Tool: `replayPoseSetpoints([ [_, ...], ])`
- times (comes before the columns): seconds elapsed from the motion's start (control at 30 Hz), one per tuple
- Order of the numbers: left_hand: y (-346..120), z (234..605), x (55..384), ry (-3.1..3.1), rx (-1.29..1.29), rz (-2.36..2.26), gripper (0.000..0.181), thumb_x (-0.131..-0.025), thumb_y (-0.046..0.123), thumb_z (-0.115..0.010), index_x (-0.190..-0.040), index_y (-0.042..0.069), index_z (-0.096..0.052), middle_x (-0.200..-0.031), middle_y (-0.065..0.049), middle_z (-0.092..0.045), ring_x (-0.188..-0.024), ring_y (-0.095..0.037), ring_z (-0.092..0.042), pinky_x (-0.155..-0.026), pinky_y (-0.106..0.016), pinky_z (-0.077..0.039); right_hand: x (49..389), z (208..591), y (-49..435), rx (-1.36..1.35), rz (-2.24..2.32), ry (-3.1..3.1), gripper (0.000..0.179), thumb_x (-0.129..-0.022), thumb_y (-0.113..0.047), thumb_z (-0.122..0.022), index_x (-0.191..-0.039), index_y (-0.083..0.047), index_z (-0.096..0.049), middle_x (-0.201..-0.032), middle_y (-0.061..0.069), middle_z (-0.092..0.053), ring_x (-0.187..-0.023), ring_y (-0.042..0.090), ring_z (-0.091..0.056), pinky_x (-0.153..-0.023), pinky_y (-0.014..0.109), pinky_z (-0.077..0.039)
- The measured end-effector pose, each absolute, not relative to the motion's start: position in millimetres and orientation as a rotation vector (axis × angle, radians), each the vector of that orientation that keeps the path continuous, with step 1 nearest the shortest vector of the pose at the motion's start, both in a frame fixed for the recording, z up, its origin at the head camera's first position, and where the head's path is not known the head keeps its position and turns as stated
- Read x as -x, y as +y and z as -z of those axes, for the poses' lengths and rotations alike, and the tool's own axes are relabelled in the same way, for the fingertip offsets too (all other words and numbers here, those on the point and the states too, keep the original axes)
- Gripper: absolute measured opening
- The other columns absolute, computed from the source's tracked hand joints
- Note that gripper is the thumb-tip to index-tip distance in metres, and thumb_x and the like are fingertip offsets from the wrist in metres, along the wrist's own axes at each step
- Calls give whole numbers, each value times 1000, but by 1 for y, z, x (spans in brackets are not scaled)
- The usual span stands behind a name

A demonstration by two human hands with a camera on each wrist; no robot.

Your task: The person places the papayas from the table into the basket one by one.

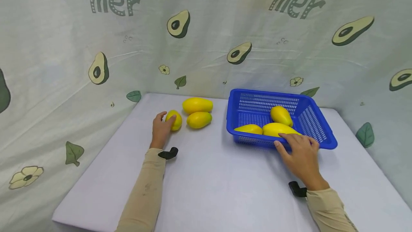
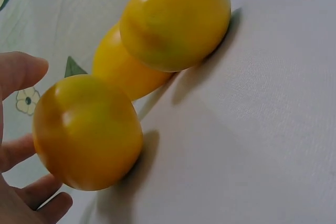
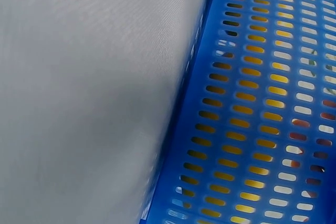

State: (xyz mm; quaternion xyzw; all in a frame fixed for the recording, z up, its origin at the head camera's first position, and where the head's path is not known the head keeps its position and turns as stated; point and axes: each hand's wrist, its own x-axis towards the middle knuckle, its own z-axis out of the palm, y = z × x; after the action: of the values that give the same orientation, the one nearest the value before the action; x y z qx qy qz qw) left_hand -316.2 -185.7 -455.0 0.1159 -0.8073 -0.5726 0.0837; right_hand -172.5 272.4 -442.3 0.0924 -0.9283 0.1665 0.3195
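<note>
My left hand (image 1: 161, 130) is at a yellow mango (image 1: 175, 121) on the left of the table. In the left wrist view a gap shows between the thumb (image 2: 23, 72) and that mango (image 2: 86, 132), and the other fingers lie along its side. Two more mangoes, a larger one (image 1: 197, 105) and a smaller one (image 1: 199, 120), lie just right of it. My right hand (image 1: 300, 156) reaches over the near rim of a blue plastic basket (image 1: 251, 140), fingertips over a large mango (image 1: 278, 129) inside. Its thumb stays outside the rim.
The basket also holds a mango (image 1: 281, 115) toward the back and another (image 1: 249, 129) at front left. A white-covered table (image 1: 219, 185) carries everything. Behind it hangs a curtain (image 1: 206, 38) printed with avocados. The basket's slotted wall (image 3: 236, 124) fills much of the right wrist view.
</note>
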Motion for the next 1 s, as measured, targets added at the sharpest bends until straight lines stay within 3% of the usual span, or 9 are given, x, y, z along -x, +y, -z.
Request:
replayPoseSetpoints([
  [0.33,-183,457,319,-2512,-415,1598,77,-89,56,-67,-151,19,-42,-156,-15,-32,-141,-37,-31,-115,-59,-22,173,442,275,-243,-437,-2443,39,-93,-30,-69,-122,-4,-67,-118,22,-66,-115,45,-50,-97,64,-23],
  [0.57,-176,455,321,-2579,-296,1435,77,-90,50,-67,-154,15,-38,-147,-19,-43,-131,-37,-41,-109,-59,-21,174,438,278,-238,-443,-2442,39,-94,-30,-68,-122,-3,-67,-118,23,-65,-115,46,-49,-98,67,-21],
  [1.0,-182,462,311,-2675,-229,1301,76,-94,46,-61,-158,20,-31,-149,-17,-43,-132,-37,-39,-107,-60,-17,172,444,273,-238,-436,-2457,38,-93,-30,-69,-121,-4,-67,-119,24,-65,-115,46,-49,-97,67,-22],
])
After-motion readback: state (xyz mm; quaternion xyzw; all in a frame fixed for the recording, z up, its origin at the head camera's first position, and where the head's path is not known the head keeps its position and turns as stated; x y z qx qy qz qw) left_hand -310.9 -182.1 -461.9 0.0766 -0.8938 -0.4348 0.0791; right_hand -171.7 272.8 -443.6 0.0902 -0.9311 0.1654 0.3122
